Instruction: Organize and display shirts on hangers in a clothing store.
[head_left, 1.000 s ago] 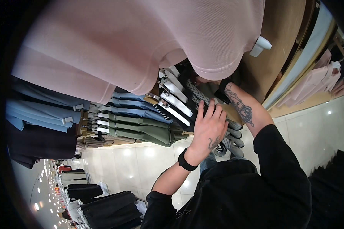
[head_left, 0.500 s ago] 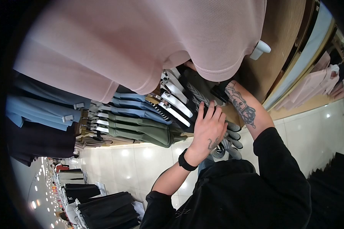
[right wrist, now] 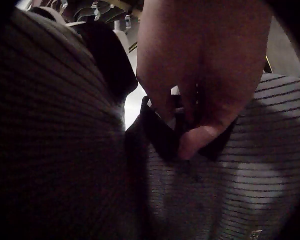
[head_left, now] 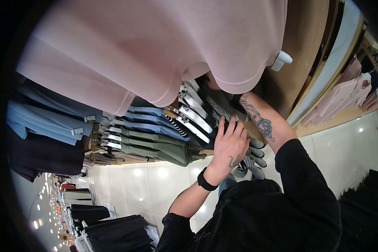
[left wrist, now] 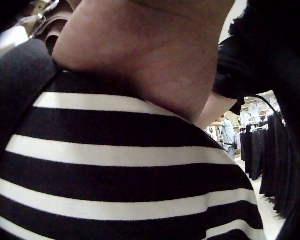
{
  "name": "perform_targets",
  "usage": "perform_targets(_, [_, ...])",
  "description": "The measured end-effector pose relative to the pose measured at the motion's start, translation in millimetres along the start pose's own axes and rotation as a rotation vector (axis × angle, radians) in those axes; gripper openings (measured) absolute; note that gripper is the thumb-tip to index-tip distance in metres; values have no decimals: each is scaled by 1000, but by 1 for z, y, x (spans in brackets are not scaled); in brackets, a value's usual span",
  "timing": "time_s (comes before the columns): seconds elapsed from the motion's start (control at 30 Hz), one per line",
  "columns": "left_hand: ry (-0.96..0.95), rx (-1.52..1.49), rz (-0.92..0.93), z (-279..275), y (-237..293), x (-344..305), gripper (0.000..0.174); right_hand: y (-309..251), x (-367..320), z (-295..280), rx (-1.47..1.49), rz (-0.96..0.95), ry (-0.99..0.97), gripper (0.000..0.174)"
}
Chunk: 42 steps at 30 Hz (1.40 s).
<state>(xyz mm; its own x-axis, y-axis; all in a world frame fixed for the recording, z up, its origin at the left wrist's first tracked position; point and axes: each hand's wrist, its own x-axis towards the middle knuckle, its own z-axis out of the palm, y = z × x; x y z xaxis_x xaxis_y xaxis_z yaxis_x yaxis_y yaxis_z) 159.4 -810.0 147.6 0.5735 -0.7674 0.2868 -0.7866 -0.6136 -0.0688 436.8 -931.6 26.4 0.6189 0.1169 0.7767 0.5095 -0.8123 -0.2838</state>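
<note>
My left hand (head_left: pixel 231 140) lies flat, fingers straight, on a row of hanging striped tops (head_left: pixel 252 156). In the left wrist view its palm (left wrist: pixel 140 55) presses on a black-and-white striped garment (left wrist: pixel 120 170). My tattooed right forearm (head_left: pixel 258 119) reaches up under a large pink shirt (head_left: pixel 155 50), which hides the hand in the head view. In the right wrist view my right hand (right wrist: pixel 187 132) pinches the dark collar (right wrist: pixel 162 137) of a grey fine-striped top (right wrist: pixel 250 190) between thumb and fingers.
White hangers (head_left: pixel 195 117) line the rail beside green tops (head_left: pixel 155 145) and blue tops (head_left: pixel 50 122). A wooden wall panel (head_left: pixel 302 54) stands behind the rail. Shiny floor tiles (head_left: pixel 155 185) lie below, with dark clothing racks (head_left: pixel 109 229) further off.
My right forearm has pushed further up under the pink shirt, so its black wristband is now hidden. The left hand has stayed on the striped tops.
</note>
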Motion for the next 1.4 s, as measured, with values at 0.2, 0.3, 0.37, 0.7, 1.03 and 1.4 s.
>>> perform_targets(0.2, [11,-1,4,0,-1,0,27,-1,-2,8,-28,-18,86,33])
perform_targets(0.3, [22,0,8,-1,0,0,28,-1,0,13,-35,-17,90,32])
perform_targets(0.37, [38,-8,16,1,-1,-1,29,-2,-4,15,-30,-2,60,31])
perform_targets(0.7, [19,-16,9,4,-3,-2,29,-59,-7,-103,338,209,-327,26])
perform_targets(1.03, [1,-35,50,5,-4,-4,28,-85,-96,-203,643,658,-429,31])
perform_targets(1.4, [-47,8,72,4,-3,-5,33,-108,-161,-233,588,730,-168,47])
